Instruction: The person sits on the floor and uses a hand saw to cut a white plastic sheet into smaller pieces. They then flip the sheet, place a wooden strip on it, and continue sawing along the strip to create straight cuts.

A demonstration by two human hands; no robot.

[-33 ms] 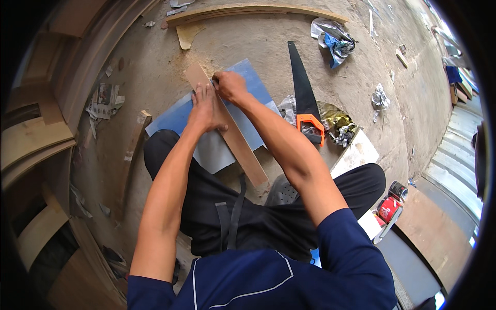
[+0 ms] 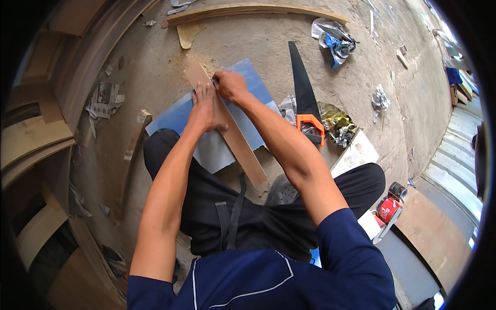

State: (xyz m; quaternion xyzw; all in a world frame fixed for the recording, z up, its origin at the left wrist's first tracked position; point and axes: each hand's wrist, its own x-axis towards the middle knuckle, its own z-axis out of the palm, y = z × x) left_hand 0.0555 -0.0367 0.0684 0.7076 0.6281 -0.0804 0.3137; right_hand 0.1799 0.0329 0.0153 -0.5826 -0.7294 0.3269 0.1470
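Note:
A flat brown wooden strip (image 2: 238, 143) lies slantwise across a blue and silver sheet (image 2: 248, 77) on the floor in front of my crossed legs. My left hand (image 2: 205, 107) presses flat on the strip, its fingers stretched out toward the far end and its thumb apart. At the strip's right edge, my right hand (image 2: 230, 85) is closed, with its fingertips down by the wood. Whatever those fingers may hold is hidden beneath them. Sawdust (image 2: 199, 58) is scattered just past the strip's far end.
A handsaw (image 2: 306, 82) with an orange and black handle lies to the right, beside crumpled foil (image 2: 337, 123). Long curved wooden pieces (image 2: 253, 9) lie at the far side. A wooden bar (image 2: 135, 142) rests at left, near stacked wooden frames (image 2: 39, 139). A red power tool (image 2: 388, 209) sits right of my knee.

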